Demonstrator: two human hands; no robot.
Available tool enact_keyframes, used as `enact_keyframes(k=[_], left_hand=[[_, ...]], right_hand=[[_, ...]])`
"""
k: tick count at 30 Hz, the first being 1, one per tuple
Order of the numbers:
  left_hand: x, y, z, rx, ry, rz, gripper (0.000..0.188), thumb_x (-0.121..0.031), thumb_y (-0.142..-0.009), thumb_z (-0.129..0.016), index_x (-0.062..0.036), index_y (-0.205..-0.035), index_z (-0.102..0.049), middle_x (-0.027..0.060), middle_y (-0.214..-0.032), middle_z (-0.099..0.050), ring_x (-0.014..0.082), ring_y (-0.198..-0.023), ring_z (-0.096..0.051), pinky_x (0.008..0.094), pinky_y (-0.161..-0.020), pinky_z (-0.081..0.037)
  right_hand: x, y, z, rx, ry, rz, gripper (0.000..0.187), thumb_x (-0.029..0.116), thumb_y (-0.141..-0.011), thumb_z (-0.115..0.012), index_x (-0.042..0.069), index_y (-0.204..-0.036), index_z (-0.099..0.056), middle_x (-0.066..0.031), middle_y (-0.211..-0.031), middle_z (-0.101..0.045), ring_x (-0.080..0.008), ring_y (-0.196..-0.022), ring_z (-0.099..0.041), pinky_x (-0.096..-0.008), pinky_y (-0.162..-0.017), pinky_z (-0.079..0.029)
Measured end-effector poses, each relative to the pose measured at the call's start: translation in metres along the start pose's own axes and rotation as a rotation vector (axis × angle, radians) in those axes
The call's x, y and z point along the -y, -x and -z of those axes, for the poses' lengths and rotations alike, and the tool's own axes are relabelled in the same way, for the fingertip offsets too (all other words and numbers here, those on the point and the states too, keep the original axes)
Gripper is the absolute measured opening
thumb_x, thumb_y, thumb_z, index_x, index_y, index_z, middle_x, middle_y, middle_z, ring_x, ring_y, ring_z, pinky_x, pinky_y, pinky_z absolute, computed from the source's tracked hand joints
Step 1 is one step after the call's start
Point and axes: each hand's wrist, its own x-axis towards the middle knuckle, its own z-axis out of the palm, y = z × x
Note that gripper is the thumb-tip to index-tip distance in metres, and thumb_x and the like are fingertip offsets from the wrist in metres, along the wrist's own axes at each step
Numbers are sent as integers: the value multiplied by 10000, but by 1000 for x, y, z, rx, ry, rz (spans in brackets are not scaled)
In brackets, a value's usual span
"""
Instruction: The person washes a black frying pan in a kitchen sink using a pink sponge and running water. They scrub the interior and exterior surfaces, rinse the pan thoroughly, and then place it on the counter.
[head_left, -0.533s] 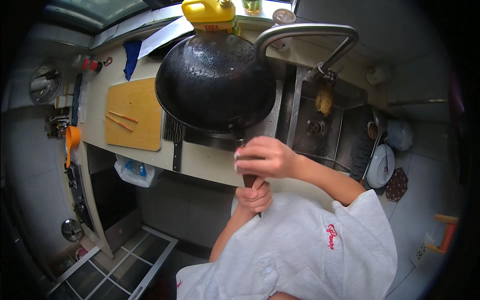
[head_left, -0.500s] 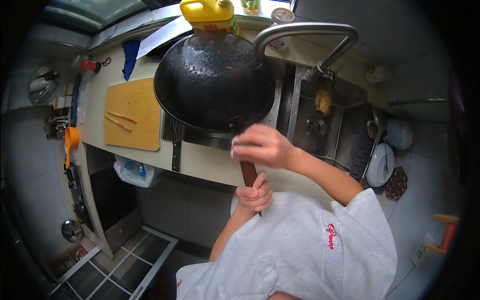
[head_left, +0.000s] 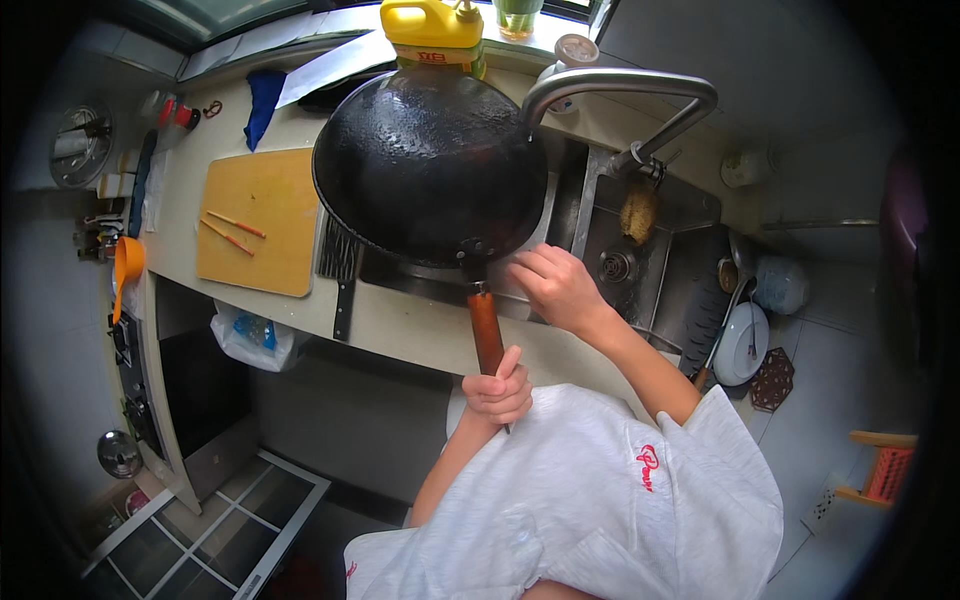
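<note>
A black wok [head_left: 425,170] with a wet sheen hangs tilted over the left part of the sink, its bottom turned mostly toward me. My left hand [head_left: 498,394] is wrapped round the lower end of its reddish-brown wooden handle [head_left: 486,330], thumb pointing up along it. Beside the wok's near right rim is my right hand [head_left: 556,287], its fingers curled together. Anything inside those fingers is hidden from this view. The arched metal tap [head_left: 620,85] reaches over to the wok's far right edge.
Right of the wok lies the sink basin [head_left: 650,300], with a tan scrubber [head_left: 638,213] hanging below the tap. At left, two orange-and-white sticks lie on a yellow cutting board [head_left: 262,195]; a cleaver [head_left: 342,270] is beside it. A yellow jug [head_left: 432,30] stands behind the wok.
My right hand has moved from above the handle to the right, beside the wok's rim, uncovering the handle's top. My left hand keeps its grip. The whole view has shifted slightly.
</note>
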Motion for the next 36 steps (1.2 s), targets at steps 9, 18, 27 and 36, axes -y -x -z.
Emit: enact_keyframes(k=[9,18,27,36], left_hand=[[-7,7,-9,-62,-64,11,160,60,-831,-426,-99,-827,-407,-50,-472,-353,22,-337,-352,174,-320,-294],[-12,29,-8,-228,-145,57,169,51,-870,-448,-104,-838,-391,-28,-509,-340,37,-364,-307,219,-357,-262],[6,60,-15,-839,-581,102,235,-13,-863,-572,-146,-824,-382,-38,-539,-314,55,-399,-316,238,-390,-245],[8,57,-14,-1005,-660,148,239,-24,-853,-593,-119,-846,-374,-33,-553,-330,57,-415,-350,246,-393,-292]], right_hand=[[24,-13,34,-330,-2029,-1104,382,383,-993,-345,98,-1172,-526,-71,-995,-583,-225,-770,-545,-354,-569,-479],[21,-2,48,-280,-2087,-1011,468,470,-962,-372,95,-1199,-520,-91,-999,-579,-249,-773,-536,-364,-550,-472],[-1,21,66,-508,-2041,-990,463,469,-943,-430,89,-1188,-531,-76,-990,-581,-258,-782,-545,-372,-561,-480],[-15,52,75,-634,-1919,-1047,434,449,-941,-446,97,-1181,-525,-72,-956,-567,-247,-754,-534,-357,-543,-460]])
